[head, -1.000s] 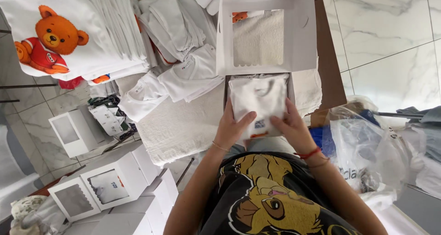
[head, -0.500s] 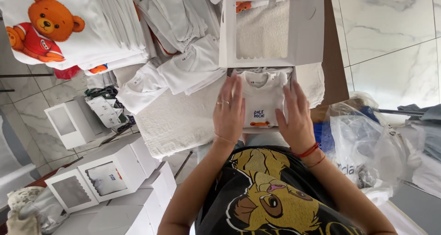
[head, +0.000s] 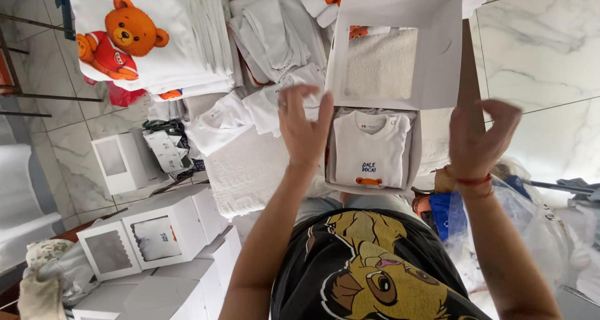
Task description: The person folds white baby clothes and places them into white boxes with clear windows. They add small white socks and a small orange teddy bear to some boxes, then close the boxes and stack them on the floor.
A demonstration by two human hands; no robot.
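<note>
At tabletop's near edge: folded shirt (head: 372, 152) lies in open box (head: 415, 146), lid (head: 392, 51) up. Your left hand (head: 305, 127) and right hand (head: 479, 139) hover either side, fingers released, empty.

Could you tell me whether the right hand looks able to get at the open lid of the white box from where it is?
Probably yes. The right hand is raised and empty beside the lid, with nothing between them; the folded shirt lies lower, inside the box.
</note>
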